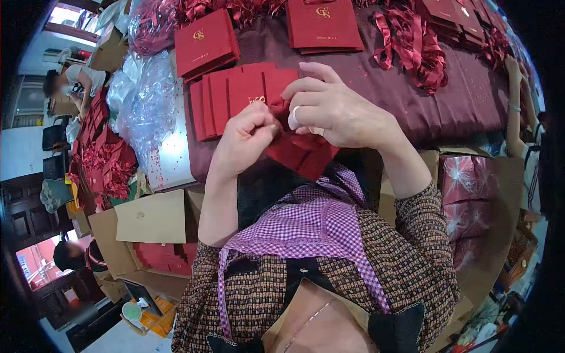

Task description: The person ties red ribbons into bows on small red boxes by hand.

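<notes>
My left hand [248, 136] is closed in a pinch on the near side of a red ribbon [281, 108]. On the other side, my right hand [336, 113] curls its fingers around the same ribbon; a white band sits on one finger. Below both hands hangs a dark red flat bag or folder [306, 157], tilted, its upper part hidden by the fingers. Beside my left hand, several red folders [215, 97] with gold lettering lie overlapped in a row on the dark red cloth [347, 65].
Behind lie stacks of red folders [325, 26] and a heap of loose red ribbons [412, 50]. Clear plastic wrap [144, 103] lies at left. Cardboard boxes [150, 217] with red goods flank my body, including wrapped packs [466, 203]. Another person's arm [515, 106] reaches in at right.
</notes>
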Available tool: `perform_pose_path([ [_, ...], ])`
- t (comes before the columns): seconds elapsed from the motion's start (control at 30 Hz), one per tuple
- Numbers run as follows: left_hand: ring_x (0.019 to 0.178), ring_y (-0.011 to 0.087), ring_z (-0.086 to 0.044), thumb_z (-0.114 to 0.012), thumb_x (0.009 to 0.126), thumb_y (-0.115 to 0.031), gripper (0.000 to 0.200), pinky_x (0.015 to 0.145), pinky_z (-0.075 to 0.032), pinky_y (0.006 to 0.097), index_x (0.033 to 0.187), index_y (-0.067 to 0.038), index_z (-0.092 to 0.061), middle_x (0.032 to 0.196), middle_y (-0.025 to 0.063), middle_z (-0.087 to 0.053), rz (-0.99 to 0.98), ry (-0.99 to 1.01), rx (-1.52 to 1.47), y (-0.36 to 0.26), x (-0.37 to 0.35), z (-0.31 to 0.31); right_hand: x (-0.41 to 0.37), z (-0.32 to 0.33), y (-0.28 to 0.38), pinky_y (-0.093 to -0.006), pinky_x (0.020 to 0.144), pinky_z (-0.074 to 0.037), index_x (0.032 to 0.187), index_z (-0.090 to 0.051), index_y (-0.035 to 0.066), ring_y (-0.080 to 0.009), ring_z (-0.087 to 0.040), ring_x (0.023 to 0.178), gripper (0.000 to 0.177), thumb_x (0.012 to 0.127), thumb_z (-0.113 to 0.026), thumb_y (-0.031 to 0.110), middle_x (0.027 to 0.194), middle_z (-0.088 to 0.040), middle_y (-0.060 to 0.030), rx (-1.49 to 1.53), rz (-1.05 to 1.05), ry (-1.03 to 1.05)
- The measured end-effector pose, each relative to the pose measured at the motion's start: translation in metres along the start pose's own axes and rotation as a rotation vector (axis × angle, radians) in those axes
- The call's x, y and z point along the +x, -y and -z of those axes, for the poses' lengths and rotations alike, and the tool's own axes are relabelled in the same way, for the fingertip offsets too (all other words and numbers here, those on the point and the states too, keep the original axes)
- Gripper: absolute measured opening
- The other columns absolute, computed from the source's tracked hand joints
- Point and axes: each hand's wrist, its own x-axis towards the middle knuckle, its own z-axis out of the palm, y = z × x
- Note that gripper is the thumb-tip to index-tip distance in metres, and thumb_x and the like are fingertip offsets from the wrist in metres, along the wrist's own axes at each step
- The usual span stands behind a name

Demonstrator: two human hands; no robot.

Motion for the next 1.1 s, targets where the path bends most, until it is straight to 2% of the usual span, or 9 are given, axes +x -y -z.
perform_pose_path([
  [0.17,0.072,0.0124,-0.052,-0.054,0.081,0.002,0.008,0.066,-0.042,0.0268,0.082,0.003,-0.062,0.086,0.0073,-0.058,0.226,-0.295,-0.776,0.02,-0.006,0.047,-0.012,0.016,0.009,-0.051,0.108,-0.028,0.079,-0.06,0.009,-0.0226,-0.056,0.109,0.016,0.069,-0.072,0.007,0.084,-0.06,0.0,0.118,-0.015,0.087],
  [0.4,0.065,0.0164,-0.046,-0.051,0.095,-0.022,0.024,0.061,-0.038,0.0311,0.092,0.001,-0.058,0.085,0.01,-0.059,0.3,-0.138,-1.363,0.036,0.002,0.03,-0.011,0.014,0.005,-0.0501,0.107,-0.029,0.082,-0.061,0.01,-0.0297,-0.051,0.118,0.02,0.067,-0.075,0.008,0.107,-0.058,-0.0058,0.136,-0.057,-0.006],
  [0.43,0.071,0.0189,-0.052,-0.048,0.099,-0.03,0.032,0.066,-0.042,0.033,0.096,0.0,-0.058,0.092,0.0114,-0.061,0.382,-0.288,-1.234,0.016,0.0,0.017,-0.01,0.014,0.005,-0.05,0.107,-0.03,0.082,-0.062,0.01,-0.0323,-0.049,0.121,0.021,0.066,-0.075,0.009,0.115,-0.057,-0.0079,0.162,-0.048,-0.032],
  [0.53,0.102,0.0236,-0.058,-0.049,0.097,-0.035,0.04,0.091,-0.046,0.0364,0.106,0.004,-0.058,0.117,0.0156,-0.058,0.075,0.015,-1.155,0.009,0.001,-0.004,-0.007,0.011,0.002,-0.0488,0.106,-0.029,0.085,-0.064,0.011,-0.0367,-0.043,0.128,0.021,0.068,-0.075,0.009,0.135,-0.05,-0.0128,0.292,0.0,-0.047],
  [0.6,0.111,0.0235,-0.056,-0.054,0.095,-0.031,0.042,0.097,-0.043,0.0365,0.113,0.007,-0.057,0.121,0.0149,-0.057,0.152,0.029,-0.584,-0.003,-0.007,-0.01,-0.006,0.01,0.0,-0.0498,0.107,-0.027,0.084,-0.064,0.011,-0.0376,-0.038,0.132,0.016,0.071,-0.074,0.012,0.139,-0.046,-0.0155,0.385,-0.01,-0.056],
  [0.83,0.104,0.017,-0.056,-0.063,0.09,-0.011,0.027,0.091,-0.044,0.0329,0.113,0.002,-0.06,0.112,0.0072,-0.061,-0.018,-0.009,-0.182,-0.008,-0.007,-0.02,-0.018,-0.01,-0.016,-0.04,0.104,-0.034,0.09,-0.067,0.007,-0.0272,-0.044,0.127,0.014,0.089,-0.063,0.02,0.137,-0.047,-0.0141,0.96,-0.162,-0.046],
  [0.87,0.091,0.0136,-0.058,-0.065,0.087,-0.007,0.016,0.083,-0.047,0.0295,0.1,0.003,-0.064,0.097,0.0039,-0.063,-0.184,-0.066,0.006,0.001,-0.003,-0.018,-0.02,-0.008,-0.019,-0.0382,0.102,-0.036,0.095,-0.066,0.006,-0.0259,-0.047,0.123,0.015,0.089,-0.063,0.02,0.134,-0.049,-0.0135,0.876,-0.185,-0.088],
  [0.93,0.079,0.01,-0.058,-0.067,0.085,-0.004,0.008,0.074,-0.048,0.0241,0.092,0.0,-0.066,0.084,-0.0004,-0.062,0.031,-0.197,-0.212,-0.016,-0.007,-0.022,-0.026,-0.001,-0.029,-0.036,0.099,-0.04,0.109,-0.063,0.005,-0.0235,-0.053,0.115,0.025,0.091,-0.061,0.021,0.124,-0.056,-0.0123,0.696,-0.28,-0.24],
  [1.1,0.073,0.0053,-0.056,-0.068,0.087,-0.003,0.015,0.067,-0.045,0.0183,0.1,0.002,-0.064,0.083,-0.0013,-0.063,0.236,-0.425,-0.381,0.01,-0.007,-0.007,-0.072,0.01,-0.091,-0.043,0.084,-0.047,0.108,-0.06,0.003,-0.0334,-0.059,0.097,0.034,0.081,-0.071,0.021,0.102,-0.062,-0.0161,-0.496,-0.911,-0.488],
])
